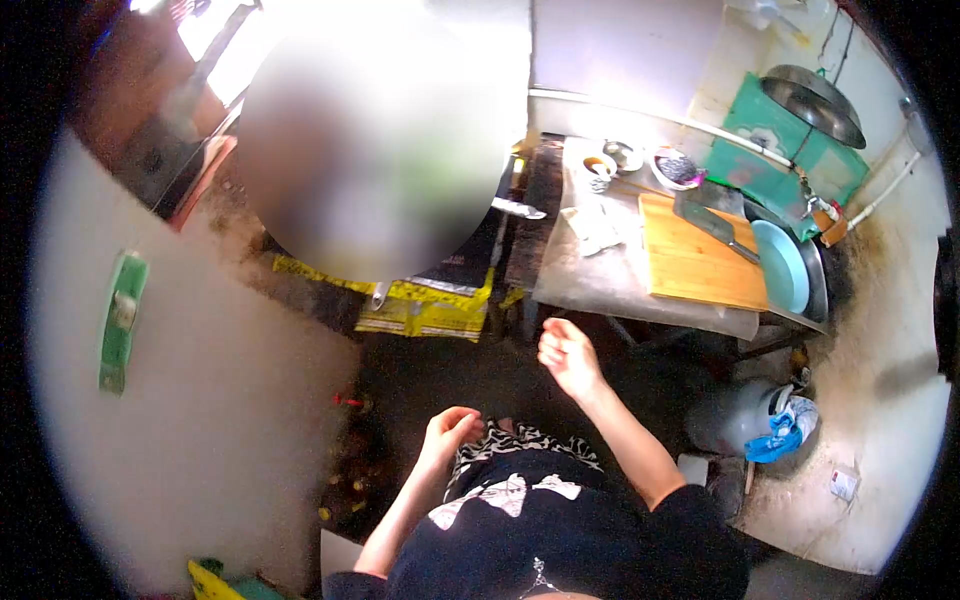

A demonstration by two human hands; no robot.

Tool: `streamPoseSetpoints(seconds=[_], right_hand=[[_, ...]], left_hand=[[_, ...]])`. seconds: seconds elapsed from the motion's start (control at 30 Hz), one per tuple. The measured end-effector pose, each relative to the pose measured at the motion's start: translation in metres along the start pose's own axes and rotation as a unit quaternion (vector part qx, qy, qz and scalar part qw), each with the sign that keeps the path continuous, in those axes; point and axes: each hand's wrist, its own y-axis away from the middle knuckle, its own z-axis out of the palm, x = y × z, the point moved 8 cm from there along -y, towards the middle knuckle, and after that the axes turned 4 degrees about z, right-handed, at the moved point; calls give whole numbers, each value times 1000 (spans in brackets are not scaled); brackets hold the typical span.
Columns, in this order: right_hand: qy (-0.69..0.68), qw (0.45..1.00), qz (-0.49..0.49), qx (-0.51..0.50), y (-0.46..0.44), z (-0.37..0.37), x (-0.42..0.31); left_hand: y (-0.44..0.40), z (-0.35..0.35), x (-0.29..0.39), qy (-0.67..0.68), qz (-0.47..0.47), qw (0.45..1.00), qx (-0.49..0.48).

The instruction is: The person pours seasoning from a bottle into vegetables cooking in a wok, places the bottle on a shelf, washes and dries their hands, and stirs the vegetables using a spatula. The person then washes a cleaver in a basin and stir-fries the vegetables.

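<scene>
My left hand (452,434) is low in front of my body, beside the patterned cloth at my waist. Its fingers are loosely bent and apart, and I see nothing in them. Farther forward, my right hand (568,358) is raised over the dark floor, just short of the table's front edge. Its fingers curl inward, with no object showing in them. The nearest things to it are the wooden cutting board (690,255) and the grey table cover (590,285). A cleaver (715,228) lies across the board, touched by neither hand.
A light-blue basin (780,265) stands right of the board, near a tap (825,215). Small bowls (676,168) sit at the back. A wok (812,105) hangs on the wall. Yellow-black packaging (425,308) covers the left counter's edge. A grey bin (735,415) stands at right.
</scene>
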Motion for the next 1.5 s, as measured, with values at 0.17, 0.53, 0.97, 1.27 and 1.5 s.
streamPoseSetpoints(seconds=[0.17,0.53,0.97,1.27,1.5], right_hand=[[10,967,-155,200,54,-98,-101],[82,859,-310,400,176,-181,-315],[768,478,-49,423,111,-512,-631],[571,630,-239,468,55,-482,-588],[431,723,-237,485,58,-509,-647]], left_hand=[[-104,91,43,-53,26,982,-181],[-183,325,111,-50,-18,921,-386],[-267,693,135,159,-156,912,-344],[-423,858,13,242,-286,908,-186],[-407,886,53,117,-151,969,-156]])
